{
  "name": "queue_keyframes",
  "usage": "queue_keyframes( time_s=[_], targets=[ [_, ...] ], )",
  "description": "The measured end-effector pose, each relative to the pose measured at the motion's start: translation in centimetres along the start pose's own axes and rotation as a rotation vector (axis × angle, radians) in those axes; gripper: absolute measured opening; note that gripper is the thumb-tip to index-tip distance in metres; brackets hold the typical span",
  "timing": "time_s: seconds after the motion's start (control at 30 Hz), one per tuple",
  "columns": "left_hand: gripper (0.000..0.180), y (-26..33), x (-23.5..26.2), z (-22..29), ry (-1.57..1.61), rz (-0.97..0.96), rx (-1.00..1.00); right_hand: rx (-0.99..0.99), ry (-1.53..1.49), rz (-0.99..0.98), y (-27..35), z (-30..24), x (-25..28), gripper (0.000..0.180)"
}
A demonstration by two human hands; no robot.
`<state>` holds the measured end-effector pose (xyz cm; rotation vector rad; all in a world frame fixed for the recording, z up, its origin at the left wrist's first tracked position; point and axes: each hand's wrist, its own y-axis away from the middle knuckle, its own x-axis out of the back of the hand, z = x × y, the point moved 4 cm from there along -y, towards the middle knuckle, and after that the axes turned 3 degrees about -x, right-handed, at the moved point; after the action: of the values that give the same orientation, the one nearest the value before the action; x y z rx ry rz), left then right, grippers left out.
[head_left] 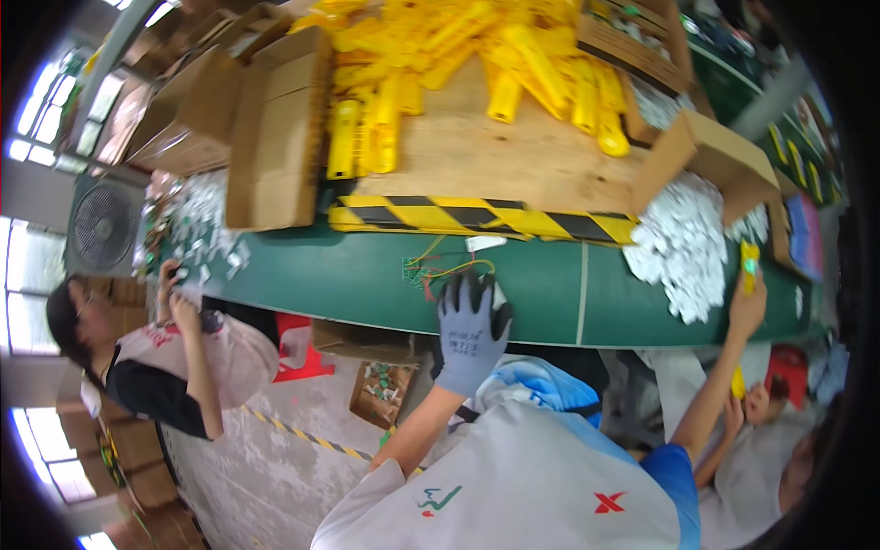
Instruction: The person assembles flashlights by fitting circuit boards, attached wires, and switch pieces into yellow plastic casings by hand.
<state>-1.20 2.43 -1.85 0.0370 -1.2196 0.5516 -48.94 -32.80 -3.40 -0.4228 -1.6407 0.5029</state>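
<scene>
Left hand [472, 330]: palm hidden, cannot tell grip; right hand [748, 310]: gripping yellow piece [750, 256]; details blurred

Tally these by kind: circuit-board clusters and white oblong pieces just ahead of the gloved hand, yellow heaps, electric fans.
Green circuit-board cluster (too blurred to separate boards): 1
White oblong piece: 1
Yellow heap: 1
Electric fan: 1
Total: 4

What lay under the left hand [472, 337] was hidden; the top edge cut off the yellow pile [449, 32].
</scene>
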Motion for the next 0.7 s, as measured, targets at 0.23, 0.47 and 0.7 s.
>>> queue_keyframes(
  time_s=[0.23, 0.47, 0.7],
  targets=[
    [0.054, -1.9, -4.4, 7.3, 0.187, -0.217, -0.373, -0.041, -0.575, 0.249, 4.5, -13.3, 8.0, 0.018],
    [0.054, 0.4, -2.4, 4.4, 0.377, -0.005, -0.353, 0.528, -0.964, -0.547, 12.7, -31.6, 11.6, 0.031],
    [0.049, -2.8, -0.8, 1.7, 0.229, -0.004, -0.126, 0.607, -0.839, -0.627, 15.1, -33.0, 9.9, 0.034]
  ],
)
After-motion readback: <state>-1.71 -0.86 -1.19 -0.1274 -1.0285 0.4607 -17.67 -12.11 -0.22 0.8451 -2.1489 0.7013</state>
